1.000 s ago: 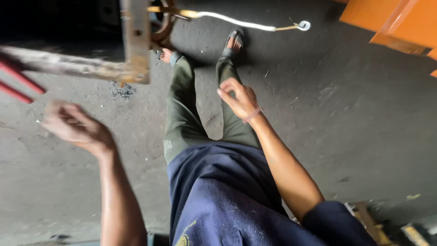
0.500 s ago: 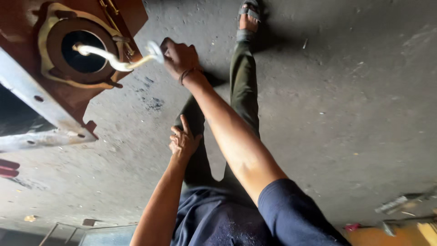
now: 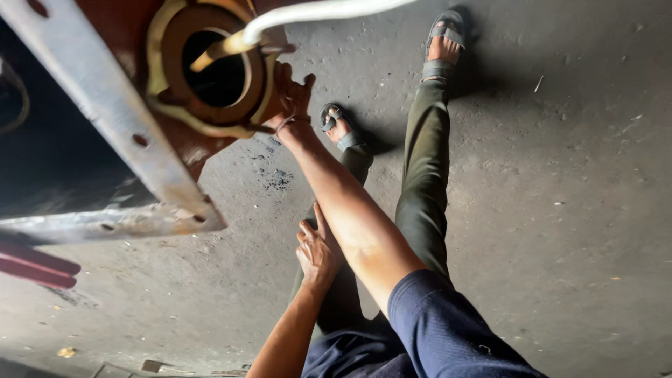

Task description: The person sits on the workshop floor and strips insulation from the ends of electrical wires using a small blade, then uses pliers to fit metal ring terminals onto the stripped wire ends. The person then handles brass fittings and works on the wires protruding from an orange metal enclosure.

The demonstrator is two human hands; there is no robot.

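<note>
Head view, looking down along the person's own body: nearest is the dark blue sleeve (image 3: 448, 329) of the right arm, which stretches forward across the frame. Beside it the left hand (image 3: 318, 248) lies flat on the left thigh of the olive-green trousers (image 3: 420, 182), fingers spread and holding nothing. Both legs reach out over the grey concrete floor (image 3: 560, 175), each foot in a grey strapped sandal; the left sandal (image 3: 339, 126) is just beyond the right wrist, the right sandal (image 3: 444, 42) further off near the top edge.

Further along, the right hand (image 3: 290, 94) presses against the rim of a brass-coloured ring (image 3: 210, 122) set around a round dark opening in a reddish-brown metal housing (image 3: 126, 28). Its fingers are curled at the ring's edge, but whether they actually clasp it or the fitting cannot be told, since the palm faces away. A thin band circles the wrist. A white hose (image 3: 322, 10) with a brass-coloured tip runs from the top edge into the opening, just above the fingers. A grey steel bar with bolt holes (image 3: 119, 119) crosses in front of the housing at the left, and a red part (image 3: 31, 269) shows at the left edge.
</note>
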